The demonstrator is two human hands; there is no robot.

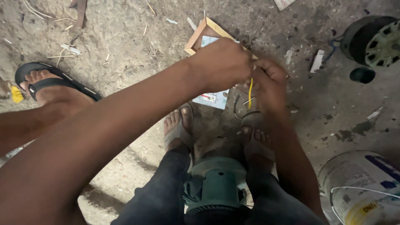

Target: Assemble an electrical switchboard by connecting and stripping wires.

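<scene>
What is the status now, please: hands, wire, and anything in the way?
Left hand and right hand: both in pinch grip on yellow wire. Wire hangs above wooden-framed board. Green motor housing between knees, nothing obstructing.

White plastic bucket (362, 187), lower right corner on the floor: round, with blue and yellow printed label patches. Flat light-blue printed card (211, 99), centre, partly in a wooden frame (199, 36), with red and white marks.
</scene>
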